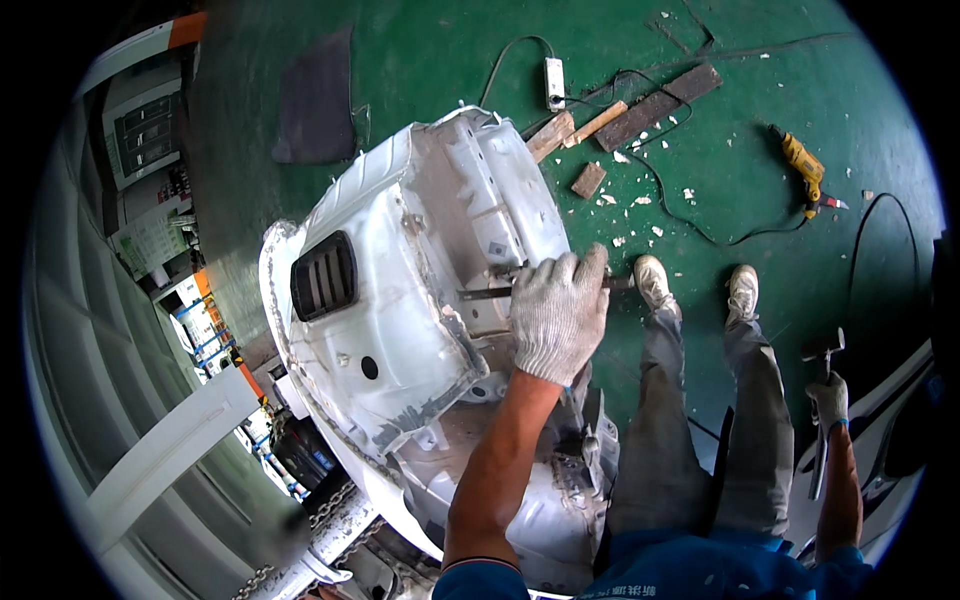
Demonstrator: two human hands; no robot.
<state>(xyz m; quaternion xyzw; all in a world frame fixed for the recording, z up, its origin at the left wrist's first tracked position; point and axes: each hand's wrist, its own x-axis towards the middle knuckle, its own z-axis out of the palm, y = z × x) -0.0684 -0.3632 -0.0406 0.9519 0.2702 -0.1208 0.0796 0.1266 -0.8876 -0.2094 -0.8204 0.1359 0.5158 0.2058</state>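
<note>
A white car body section [390,250], cut and bare along its edges, stands in front of me and to the left. Over its right edge, my left hand [560,315], in a knitted white glove, is closed around a dark flat metal bar [485,294]. One end of the bar lies against the inner panel; the other sticks out past my fingers. My right hand [829,402], also gloved, hangs low at my right side, wrapped round the handle of a hammer [822,346]. The hammer head points up, away from the car body section.
Wooden boards [660,105], a small block [589,180] and pale flakes lie on the green floor. A white power strip [554,85] and a yellow power tool [803,168] trail cords. A dark mat [317,105] lies far left; a chained post [335,535] stands lower left.
</note>
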